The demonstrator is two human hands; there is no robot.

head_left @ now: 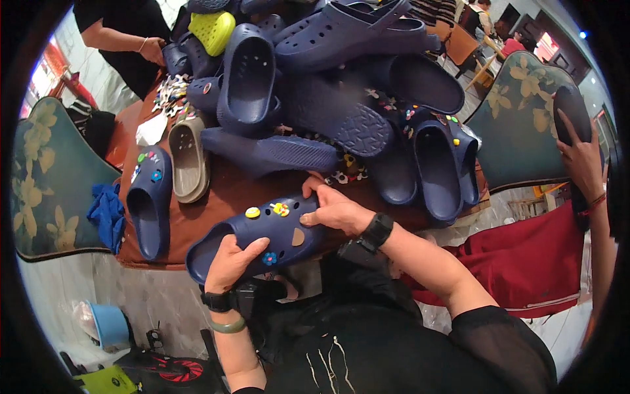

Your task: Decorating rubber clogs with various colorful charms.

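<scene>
The left hand (pixel 230 262) pinches the near side of a navy clog (pixel 279 230), the right hand (pixel 338 211) its toe, a firm-looking grip at the front edge of the bench (pixel 226 192). The left thumb, near the blue flower charm (pixel 270 258), could dislodge it by pushing sideways; a bump might topple the piled clogs (pixel 262 150).

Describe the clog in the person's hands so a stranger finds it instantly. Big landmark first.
Find the brown table under the heap of clogs. At its near edge, the left hand and right hand hold one navy clog. Unlike its neighbours, it carries two yellow charms and a tan half-round piece.
</scene>
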